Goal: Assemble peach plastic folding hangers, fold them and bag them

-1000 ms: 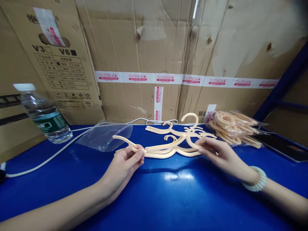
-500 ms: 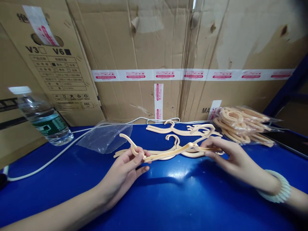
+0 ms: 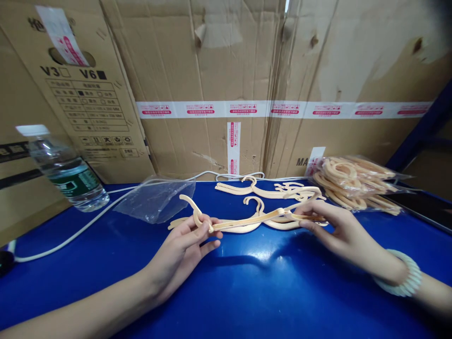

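Observation:
A cream plastic hanger is held flat just above the blue table. My left hand pinches its left end, close to the hook that curls up there. My right hand grips its right end with thumb on top. Under and behind it lie several more cream hangers in a loose pile on the table.
A clear plastic bag lies to the left of the hangers, a water bottle further left, and a white cable runs along the table. Bagged hangers are stacked at the right. Cardboard boxes wall off the back.
Both hands have lifted one hanger out of the pile and pulled it slightly toward me; my right hand moved from the pile onto the hanger's right end.

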`<act>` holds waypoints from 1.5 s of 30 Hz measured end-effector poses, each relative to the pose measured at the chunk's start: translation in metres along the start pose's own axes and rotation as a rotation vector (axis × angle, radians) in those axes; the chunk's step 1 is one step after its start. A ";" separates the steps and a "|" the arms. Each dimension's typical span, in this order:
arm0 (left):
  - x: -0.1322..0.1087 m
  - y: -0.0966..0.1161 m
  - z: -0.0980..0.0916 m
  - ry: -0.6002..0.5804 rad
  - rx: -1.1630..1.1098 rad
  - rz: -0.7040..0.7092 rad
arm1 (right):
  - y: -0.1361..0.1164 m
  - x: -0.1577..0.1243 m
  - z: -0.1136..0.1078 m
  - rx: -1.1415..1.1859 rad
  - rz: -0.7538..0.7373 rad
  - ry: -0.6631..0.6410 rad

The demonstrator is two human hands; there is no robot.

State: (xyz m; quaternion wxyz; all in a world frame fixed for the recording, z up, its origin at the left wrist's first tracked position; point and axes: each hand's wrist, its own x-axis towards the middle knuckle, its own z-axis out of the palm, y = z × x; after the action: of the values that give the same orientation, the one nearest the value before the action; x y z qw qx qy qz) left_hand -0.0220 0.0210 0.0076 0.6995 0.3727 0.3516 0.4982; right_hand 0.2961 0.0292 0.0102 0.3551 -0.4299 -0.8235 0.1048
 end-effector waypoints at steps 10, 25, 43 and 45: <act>-0.001 -0.001 -0.001 -0.019 0.037 0.015 | 0.000 -0.004 0.004 -0.081 -0.078 0.038; 0.003 -0.006 -0.006 0.195 0.056 0.176 | -0.026 -0.010 0.011 0.000 -0.046 0.041; -0.046 -0.027 0.020 -0.317 0.909 0.558 | -0.019 -0.001 0.005 0.108 0.156 -0.126; -0.046 -0.033 0.016 -0.302 0.981 0.595 | -0.021 -0.001 0.006 -0.016 0.097 -0.197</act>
State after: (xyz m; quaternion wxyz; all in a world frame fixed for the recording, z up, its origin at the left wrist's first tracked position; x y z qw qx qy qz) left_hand -0.0054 -0.0335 -0.0083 0.3180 0.8019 0.3176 0.3937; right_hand 0.2791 0.0164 0.0150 0.2633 -0.4599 -0.8334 0.1570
